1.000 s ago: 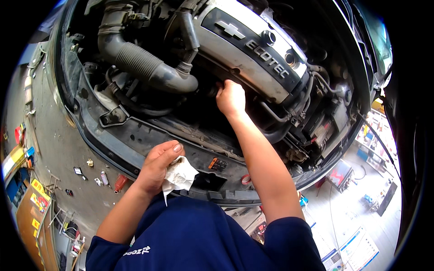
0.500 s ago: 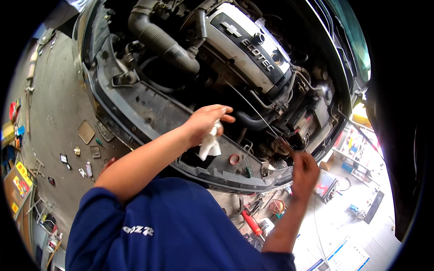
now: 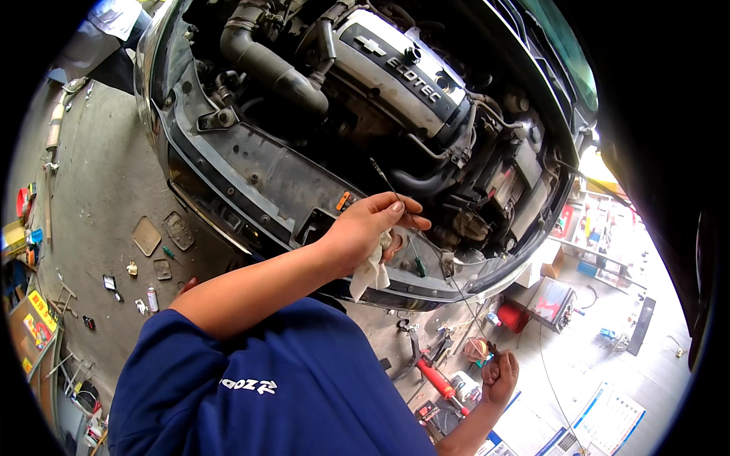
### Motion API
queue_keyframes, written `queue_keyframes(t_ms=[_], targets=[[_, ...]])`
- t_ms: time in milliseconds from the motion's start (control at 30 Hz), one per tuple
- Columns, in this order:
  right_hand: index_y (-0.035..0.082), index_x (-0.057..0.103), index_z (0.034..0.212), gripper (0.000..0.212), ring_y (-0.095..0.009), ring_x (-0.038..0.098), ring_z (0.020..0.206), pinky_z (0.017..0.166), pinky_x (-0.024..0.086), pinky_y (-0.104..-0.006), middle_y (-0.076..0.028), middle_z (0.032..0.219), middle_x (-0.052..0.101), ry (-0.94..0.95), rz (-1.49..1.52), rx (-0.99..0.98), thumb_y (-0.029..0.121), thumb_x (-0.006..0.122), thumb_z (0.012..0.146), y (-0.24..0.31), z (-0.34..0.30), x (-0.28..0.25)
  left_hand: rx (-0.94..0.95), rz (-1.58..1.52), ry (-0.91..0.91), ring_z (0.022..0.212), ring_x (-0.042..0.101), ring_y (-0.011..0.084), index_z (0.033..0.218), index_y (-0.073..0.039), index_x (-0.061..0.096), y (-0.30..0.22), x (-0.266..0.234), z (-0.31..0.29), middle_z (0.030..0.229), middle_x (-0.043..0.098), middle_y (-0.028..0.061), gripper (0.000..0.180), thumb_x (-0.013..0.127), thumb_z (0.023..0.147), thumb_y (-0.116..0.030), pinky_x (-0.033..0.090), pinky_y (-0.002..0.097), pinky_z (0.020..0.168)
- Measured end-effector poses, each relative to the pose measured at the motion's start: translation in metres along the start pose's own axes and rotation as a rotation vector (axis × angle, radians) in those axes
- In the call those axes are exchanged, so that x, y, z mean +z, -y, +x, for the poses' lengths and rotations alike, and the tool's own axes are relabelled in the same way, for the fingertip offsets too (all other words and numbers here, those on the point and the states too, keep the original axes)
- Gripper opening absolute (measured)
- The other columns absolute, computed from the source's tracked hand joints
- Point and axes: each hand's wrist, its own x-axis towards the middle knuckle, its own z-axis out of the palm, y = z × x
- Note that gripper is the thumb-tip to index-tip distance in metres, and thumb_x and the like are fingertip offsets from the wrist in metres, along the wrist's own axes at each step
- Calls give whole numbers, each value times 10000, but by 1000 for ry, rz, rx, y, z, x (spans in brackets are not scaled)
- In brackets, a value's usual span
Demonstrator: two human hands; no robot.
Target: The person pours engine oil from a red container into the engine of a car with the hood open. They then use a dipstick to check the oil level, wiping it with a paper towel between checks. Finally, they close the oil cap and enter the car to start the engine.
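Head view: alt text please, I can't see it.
The left hand pinches a thin dipstick near its tip, also holding a white cloth; the right hand grips the other end, lower right. Ahead is a car's open engine bay.

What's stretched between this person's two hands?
In the head view, a thin rod runs between the left hand and the right hand, crossing over the car's front edge.

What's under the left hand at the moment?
A white cloth hangs below the left hand, with the car's front panel behind. The cloth's upper part and the panel directly beneath the hand are hidden.
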Motion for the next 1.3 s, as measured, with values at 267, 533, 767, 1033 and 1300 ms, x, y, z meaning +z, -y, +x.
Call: queue_keyframes(t_ms=[267, 533, 767, 1033, 1300], targets=[[54, 610, 1094, 195, -31, 320, 478, 433, 265, -214, 47, 656, 402, 202, 112, -51, 235, 562, 1146, 10, -2, -22, 160, 127, 130, 643, 602, 88, 1323, -3, 635, 8, -10, -64, 1272, 756, 175, 341, 458, 1184, -259, 542, 250, 594], [41, 599, 1110, 175, -45, 359, 528, 488, 298, -221, 23, 703, 452, 230, 61, -138, 216, 606, 1124, 41, 18, 0, 236, 71, 144, 602, 595, 83, 1316, 0, 656, 2, -15, -75, 1278, 755, 195, 359, 499, 1169, -288, 525, 245, 544], [43, 574, 1173, 260, -115, 507, 785, 720, 413, -277, -51, 1054, 560, 191, -204, -450, 257, 690, 1080, 71, 21, 28, 245, 36, 205, 642, 605, 67, 1336, -26, 650, -10, -19, -74, 1277, 763, 161, 345, 508, 1167, -291, 566, 255, 610], [90, 579, 1193, 151, -137, 564, 1012, 890, 475, -281, -61, 1229, 534, 239, -285, -620, 97, 670, 1072, 94, 29, 25, 268, -35, 275, 634, 604, 67, 1334, -11, 657, -13, -22, -68, 1299, 759, 157, 361, 529, 1157, -299, 561, 245, 587], [38, 602, 1130, 230, -96, 494, 649, 592, 420, -242, -20, 834, 510, 143, -182, -399, 267, 622, 1121, 93, 38, 22, 268, -13, 178, 605, 593, 68, 1290, 1, 668, -13, -24, -57, 1248, 770, 179, 360, 524, 1161, -303, 533, 235, 567]])
